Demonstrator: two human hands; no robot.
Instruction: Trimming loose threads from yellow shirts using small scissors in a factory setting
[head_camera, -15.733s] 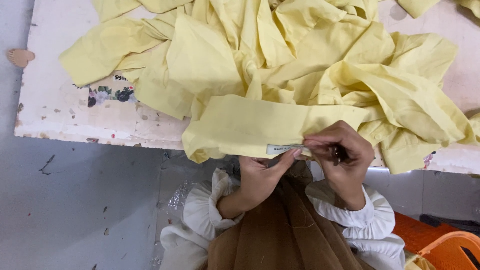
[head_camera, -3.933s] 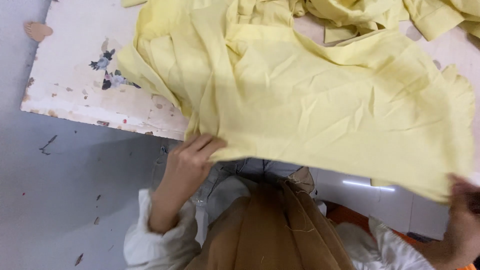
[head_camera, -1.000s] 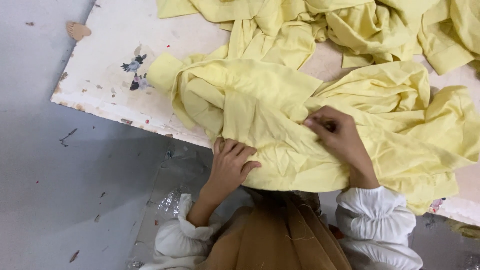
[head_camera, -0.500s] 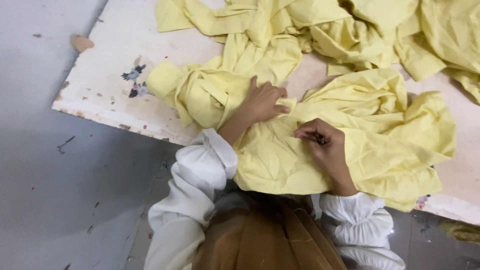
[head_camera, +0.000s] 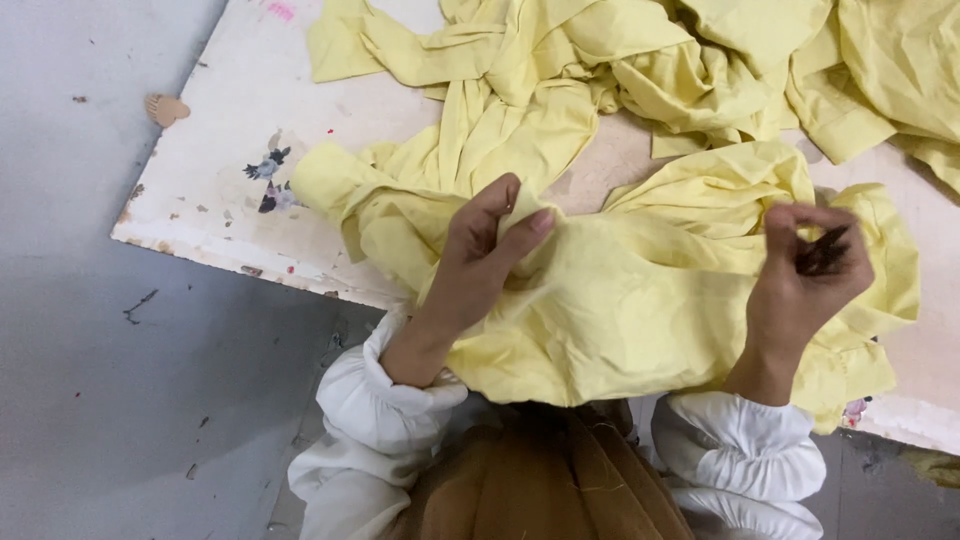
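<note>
A pale yellow garment (head_camera: 640, 310) is seen bunched at the near edge of the white desk (head_camera: 210, 215), partly draped over the edge toward the person's lap. A fold of it is pinched by the left hand (head_camera: 480, 255), thumb against curled fingers, wrist bent upward. The right hand (head_camera: 810, 275) is held raised just above the cloth at its right side, fingers curled narrowly around a small dark object (head_camera: 822, 252); what that object is cannot be told. Whether the right hand also touches the fabric cannot be told. White gathered sleeves (head_camera: 385, 400) are worn on both arms, and a brown skirt or apron (head_camera: 540, 480) is visible below. More yellow fabric pieces (head_camera: 700, 70) are heaped across the far part of the desk, touching the held garment at its upper edge. A small flower sticker (head_camera: 268, 180) is seen on the chipped desk surface left of the cloth, and a small tan scrap (head_camera: 165, 108) lies on the grey floor (head_camera: 90, 350) beyond the desk corner. The garment is judged light, thin, soft and limp, with no stiffness: it would sag and crumple wherever unsupported and slide easily on the desk. It is best taken at a hem, seam or fold with a pinch, ideally at two separated points so it can be spread.
</note>
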